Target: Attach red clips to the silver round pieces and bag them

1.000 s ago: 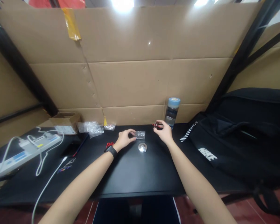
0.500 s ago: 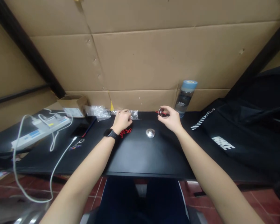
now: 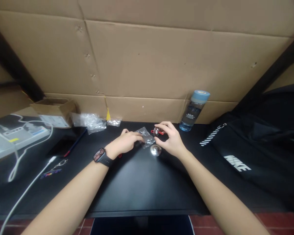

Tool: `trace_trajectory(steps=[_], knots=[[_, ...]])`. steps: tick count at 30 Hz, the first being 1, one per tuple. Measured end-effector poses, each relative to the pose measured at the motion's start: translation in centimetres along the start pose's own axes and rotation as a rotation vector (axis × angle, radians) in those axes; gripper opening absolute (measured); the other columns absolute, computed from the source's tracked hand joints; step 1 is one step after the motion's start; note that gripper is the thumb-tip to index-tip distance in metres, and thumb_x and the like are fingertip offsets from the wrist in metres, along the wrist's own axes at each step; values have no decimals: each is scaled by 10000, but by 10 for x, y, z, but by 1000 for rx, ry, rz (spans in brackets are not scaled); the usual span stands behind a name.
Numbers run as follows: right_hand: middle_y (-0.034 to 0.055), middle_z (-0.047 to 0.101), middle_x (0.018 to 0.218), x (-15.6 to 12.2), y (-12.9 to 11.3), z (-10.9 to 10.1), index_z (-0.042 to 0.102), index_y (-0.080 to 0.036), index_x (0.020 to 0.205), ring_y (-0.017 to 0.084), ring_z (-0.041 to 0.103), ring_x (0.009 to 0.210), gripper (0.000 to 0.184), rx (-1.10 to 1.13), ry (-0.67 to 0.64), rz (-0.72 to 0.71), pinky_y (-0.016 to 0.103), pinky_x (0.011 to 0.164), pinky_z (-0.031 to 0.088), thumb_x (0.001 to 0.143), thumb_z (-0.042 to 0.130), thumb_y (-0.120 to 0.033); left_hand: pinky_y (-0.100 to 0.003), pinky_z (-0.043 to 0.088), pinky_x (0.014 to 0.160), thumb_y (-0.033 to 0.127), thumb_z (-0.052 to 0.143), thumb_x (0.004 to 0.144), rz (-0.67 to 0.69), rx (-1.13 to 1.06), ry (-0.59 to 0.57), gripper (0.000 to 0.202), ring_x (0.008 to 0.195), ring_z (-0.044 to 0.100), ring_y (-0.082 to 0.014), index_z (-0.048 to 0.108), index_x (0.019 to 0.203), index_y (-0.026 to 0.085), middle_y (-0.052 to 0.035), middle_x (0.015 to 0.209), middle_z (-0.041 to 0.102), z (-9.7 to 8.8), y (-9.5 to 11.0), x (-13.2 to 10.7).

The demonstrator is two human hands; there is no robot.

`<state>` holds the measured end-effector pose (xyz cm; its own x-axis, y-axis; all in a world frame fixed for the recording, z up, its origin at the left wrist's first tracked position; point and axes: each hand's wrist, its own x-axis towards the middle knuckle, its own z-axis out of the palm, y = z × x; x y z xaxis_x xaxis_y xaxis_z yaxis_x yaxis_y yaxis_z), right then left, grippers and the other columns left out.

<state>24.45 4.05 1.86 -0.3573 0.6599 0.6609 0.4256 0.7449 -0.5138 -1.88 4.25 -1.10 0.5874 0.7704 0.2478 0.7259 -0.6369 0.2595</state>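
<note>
My right hand (image 3: 170, 138) pinches a small shiny round disc (image 3: 156, 132) on edge between thumb and fingers. A bit of red cord (image 3: 152, 131) shows beside it. Just below, a silver metal disc (image 3: 155, 150) with a raised centre lies flat on the black table. My left hand (image 3: 127, 143), with a black watch on its wrist, has its fingers closed on the edge of a small clear plastic bag (image 3: 147, 137). Most of a red string (image 3: 120, 155) is hidden under that hand.
A clear bottle with a blue lid (image 3: 193, 111) stands at the back right, beside a black bag (image 3: 254, 156). Leftward are crumpled plastic packaging (image 3: 89, 122), an open cardboard box (image 3: 54, 112), a power strip (image 3: 22, 137) with white cables, and a keychain (image 3: 51, 173).
My left hand has drawn the plastic bag from the back wall toward the silver disc. My right hand has come left and nearer with its disc. The view has tilted and shifted.
</note>
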Motion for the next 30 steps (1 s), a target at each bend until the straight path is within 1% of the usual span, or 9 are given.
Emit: trace_trajectory(steps=[4, 9, 11, 15, 18, 22, 24, 28, 30], knots=[[75, 686, 1146, -2, 15, 5, 716, -241, 1230, 214, 696, 940, 425, -9, -62, 35, 384, 860, 617, 808, 736, -189, -450, 324, 981, 16, 454, 826, -29, 63, 15, 629, 1206, 635, -284, 722, 1256, 388, -26, 1438, 661, 6, 12, -6], [58, 745, 1025, 0, 35, 14, 766, -225, 1046, 199, 700, 864, 260, -42, -138, 116, 361, 807, 602, 793, 745, -168, -510, 344, 1033, 73, 482, 853, -60, 84, 38, 622, 1219, 596, -335, 663, 1369, 369, -74, 1453, 636, 12, 21, -8], [54, 752, 986, 0, 41, 15, 772, -212, 1006, 192, 703, 829, 239, -41, -183, 146, 353, 794, 600, 772, 769, -170, -520, 349, 1036, 82, 483, 858, -63, 101, 42, 614, 1217, 591, -341, 653, 1381, 356, -83, 1437, 645, 13, 23, -8], [59, 760, 1015, 0, 48, 15, 791, -208, 1013, 194, 710, 864, 243, -22, -266, 149, 338, 796, 589, 772, 781, -177, -518, 369, 992, 77, 477, 858, -64, 146, 34, 581, 1160, 611, -348, 674, 1345, 324, -100, 1387, 669, 12, 26, -9], [67, 758, 1015, 1, 49, 13, 805, -211, 1002, 197, 702, 854, 232, -53, -283, 127, 331, 767, 574, 770, 797, -205, -512, 375, 978, 84, 477, 864, -68, 127, 46, 550, 1117, 621, -345, 689, 1318, 313, -107, 1358, 677, 10, 28, -9], [55, 748, 944, 3, 52, 11, 807, -201, 959, 167, 670, 750, 194, -63, -292, 126, 300, 695, 550, 768, 795, -239, -515, 374, 1010, 108, 485, 876, -81, 97, 58, 525, 1122, 612, -335, 692, 1310, 319, -102, 1346, 679, 11, 29, -9], [53, 747, 939, 3, 54, 10, 809, -201, 957, 158, 656, 729, 196, -62, -295, 123, 296, 688, 546, 766, 793, -245, -518, 380, 1020, 109, 488, 874, -78, 106, 53, 531, 1154, 602, -338, 683, 1323, 317, -103, 1358, 674, 13, 29, -8], [63, 749, 978, 3, 55, 12, 816, -207, 979, 160, 654, 737, 228, -46, -293, 130, 306, 701, 560, 754, 801, -241, -538, 376, 1045, 95, 503, 863, -46, 117, 69, 559, 1309, 545, -372, 649, 1364, 298, -125, 1405, 642, 15, 29, -8], [67, 749, 989, 3, 55, 12, 819, -206, 982, 164, 659, 746, 238, -39, -287, 141, 309, 702, 564, 746, 810, -237, -525, 397, 1025, 81, 497, 865, -41, 118, 51, 586, 1310, 565, -366, 624, 1394, 299, -128, 1428, 625, 16, 29, -8]])
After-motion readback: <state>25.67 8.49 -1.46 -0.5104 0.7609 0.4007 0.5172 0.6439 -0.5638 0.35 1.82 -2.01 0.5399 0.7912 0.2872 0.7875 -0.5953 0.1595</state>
